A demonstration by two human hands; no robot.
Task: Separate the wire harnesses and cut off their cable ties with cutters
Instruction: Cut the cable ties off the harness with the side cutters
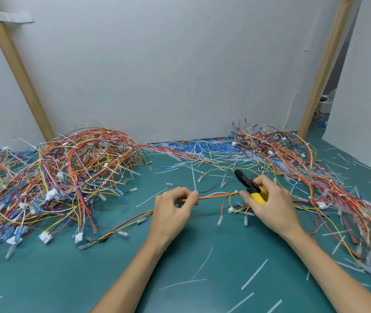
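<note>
A thin wire harness [217,196] of red, orange, yellow and white wires stretches between my two hands above the green mat. My left hand [175,207] pinches its left end, where a white cable tie [194,178] sticks straight up. My right hand [270,205] pinches the harness's right end near a second small tie [236,191] and also holds the yellow-handled cutters [251,186], whose black jaws point up and left, away from the wires.
A big tangled pile of harnesses [67,172] lies at the left, another pile [315,177] runs down the right side. Cut white ties [202,152] litter the back and the green mat [89,279]. Wooden posts [19,71] lean against the grey wall.
</note>
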